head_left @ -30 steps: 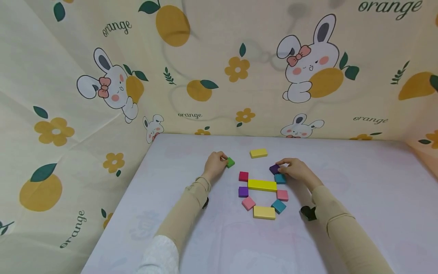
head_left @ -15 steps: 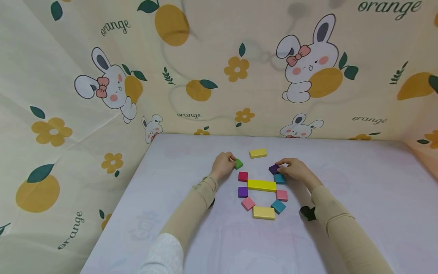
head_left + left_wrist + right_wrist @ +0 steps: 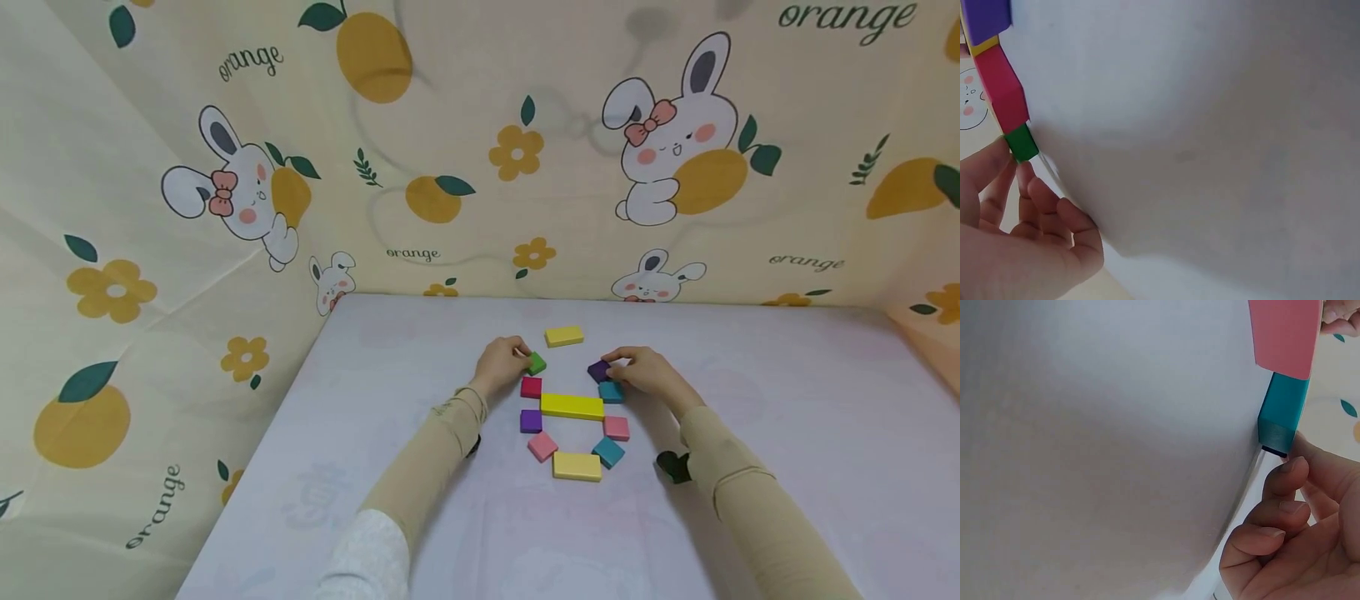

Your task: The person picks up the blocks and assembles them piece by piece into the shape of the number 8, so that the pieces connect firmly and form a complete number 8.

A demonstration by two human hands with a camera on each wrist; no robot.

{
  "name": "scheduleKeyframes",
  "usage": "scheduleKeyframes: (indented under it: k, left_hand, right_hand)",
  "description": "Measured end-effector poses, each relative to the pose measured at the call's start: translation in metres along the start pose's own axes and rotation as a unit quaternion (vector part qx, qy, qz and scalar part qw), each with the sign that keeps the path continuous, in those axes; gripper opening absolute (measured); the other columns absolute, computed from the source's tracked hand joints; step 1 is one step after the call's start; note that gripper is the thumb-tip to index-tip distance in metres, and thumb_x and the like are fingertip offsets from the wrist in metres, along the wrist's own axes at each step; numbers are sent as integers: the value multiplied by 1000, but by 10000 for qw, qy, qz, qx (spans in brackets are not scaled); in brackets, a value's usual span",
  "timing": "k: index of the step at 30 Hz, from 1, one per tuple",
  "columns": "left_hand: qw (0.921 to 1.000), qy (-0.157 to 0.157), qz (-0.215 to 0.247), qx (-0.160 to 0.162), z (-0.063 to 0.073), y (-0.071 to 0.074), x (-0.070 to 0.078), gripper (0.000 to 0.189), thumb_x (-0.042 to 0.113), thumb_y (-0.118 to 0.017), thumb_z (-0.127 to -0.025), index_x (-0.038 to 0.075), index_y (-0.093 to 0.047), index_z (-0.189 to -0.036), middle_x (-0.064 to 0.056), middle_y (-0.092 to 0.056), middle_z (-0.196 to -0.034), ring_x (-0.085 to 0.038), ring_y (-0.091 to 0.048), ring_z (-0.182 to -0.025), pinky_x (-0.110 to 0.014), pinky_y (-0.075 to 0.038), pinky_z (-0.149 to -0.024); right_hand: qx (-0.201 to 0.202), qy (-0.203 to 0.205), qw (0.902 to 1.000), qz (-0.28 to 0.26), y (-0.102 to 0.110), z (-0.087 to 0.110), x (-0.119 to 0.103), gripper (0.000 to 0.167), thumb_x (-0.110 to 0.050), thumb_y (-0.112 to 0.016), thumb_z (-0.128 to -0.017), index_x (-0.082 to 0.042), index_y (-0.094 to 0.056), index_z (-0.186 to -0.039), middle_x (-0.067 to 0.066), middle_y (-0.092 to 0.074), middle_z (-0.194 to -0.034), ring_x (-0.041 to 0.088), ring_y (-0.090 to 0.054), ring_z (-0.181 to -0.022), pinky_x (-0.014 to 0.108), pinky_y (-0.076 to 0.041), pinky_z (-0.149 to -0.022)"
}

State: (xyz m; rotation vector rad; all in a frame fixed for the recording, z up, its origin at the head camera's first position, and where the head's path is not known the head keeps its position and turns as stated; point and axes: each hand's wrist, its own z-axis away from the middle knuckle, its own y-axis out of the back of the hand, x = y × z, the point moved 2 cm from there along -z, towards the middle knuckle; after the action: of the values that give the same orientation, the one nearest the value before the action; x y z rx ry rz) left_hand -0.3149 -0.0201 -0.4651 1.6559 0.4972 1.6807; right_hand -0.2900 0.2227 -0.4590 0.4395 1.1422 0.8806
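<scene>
My left hand (image 3: pixel 504 365) pinches a green block (image 3: pixel 536 363) between thumb and fingertips, just behind the red block (image 3: pixel 531 387). In the left wrist view the green block (image 3: pixel 1022 143) lies in line with the red block (image 3: pixel 1004 90). A dark purple block (image 3: pixel 598 371), set at an angle, is pinched by my right hand (image 3: pixel 647 372) at its right side. Directly in front of it sits a teal block (image 3: pixel 611 392). From the right wrist, only a dark sliver of the purple block (image 3: pixel 1274 451) shows beyond the teal block (image 3: pixel 1283 412).
A long yellow block (image 3: pixel 572 406) spans the middle of the arrangement. A purple block (image 3: pixel 530 422), pink blocks (image 3: pixel 617 428), a second teal block (image 3: pixel 608 452) and a pale yellow block (image 3: pixel 577 466) form the near loop. Another yellow block (image 3: pixel 564 336) lies at the back.
My left hand has slid the green block rightward and slightly nearer, to just behind the red block. My right hand has stayed at the dark purple block.
</scene>
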Motion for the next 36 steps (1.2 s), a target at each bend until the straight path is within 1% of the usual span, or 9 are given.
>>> scheduleKeyframes:
  k: [5,6,13,19,24,29,32,36]
  left_hand:
    - [10000,24,-30,-21,1,-1,1,11,21,-63,-87,15,-69,-94,0,-68,-87,-14,-55,-80,-25,-43,-72]
    - [10000,60,-33,-23,1,-2,1,12,22,-63,-88,15,-69,-95,0,-68,-89,-14,-55,-82,-24,-43,-73]
    - [9999,24,-114,103,4,-3,4,15,27,-65,-86,17,-71,-95,1,-69,-89,-11,-53,-77,-20,-38,-64]
    - [9998,0,-136,135,7,-3,3,17,30,-67,-84,20,-73,-95,4,-70,-88,-10,-53,-76,-20,-38,-62]
    - [10000,26,-45,27,7,-3,2,18,30,-67,-83,19,-74,-96,3,-70,-93,-12,-52,-81,-22,-39,-68]
    - [10000,24,-13,-47,5,-4,1,18,31,-66,-84,19,-74,-97,3,-70,-101,-14,-55,-92,-28,-43,-81]
    - [10000,23,-27,-63,5,-5,0,19,31,-66,-85,20,-73,-98,3,-70,-105,-15,-56,-100,-32,-44,-89]
    - [10000,31,-46,-80,5,-6,1,20,33,-65,-85,21,-73,-100,3,-69,-109,-16,-57,-106,-35,-44,-94]
  right_hand:
    - [5,35,10000,67,0,1,-1,41,-25,-51,-93,-8,-52,-130,26,-48,-130,36,-45,-104,42,-44,-85]
    - [8,36,10000,69,0,1,-1,41,-25,-51,-93,-8,-52,-130,26,-48,-129,36,-45,-104,41,-44,-84]
    - [31,75,9999,86,1,2,-1,41,-24,-51,-93,-7,-52,-130,25,-49,-128,34,-46,-101,36,-44,-80]
    - [43,127,9999,107,0,2,-1,41,-24,-50,-93,-8,-51,-131,25,-50,-126,33,-47,-99,33,-43,-78]
    - [25,166,9998,100,-2,3,-3,41,-23,-47,-94,-8,-49,-132,25,-52,-123,30,-48,-95,31,-42,-75]
    - [-18,188,9998,43,-3,4,-4,41,-22,-47,-94,-7,-48,-133,25,-51,-124,30,-49,-95,30,-42,-75]
    - [-42,201,9998,15,-2,5,-3,42,-22,-47,-94,-7,-48,-133,25,-51,-125,30,-49,-96,31,-43,-76]
    - [-45,233,9997,44,-2,6,-1,42,-22,-48,-94,-8,-48,-134,25,-51,-125,30,-49,-96,31,-43,-76]
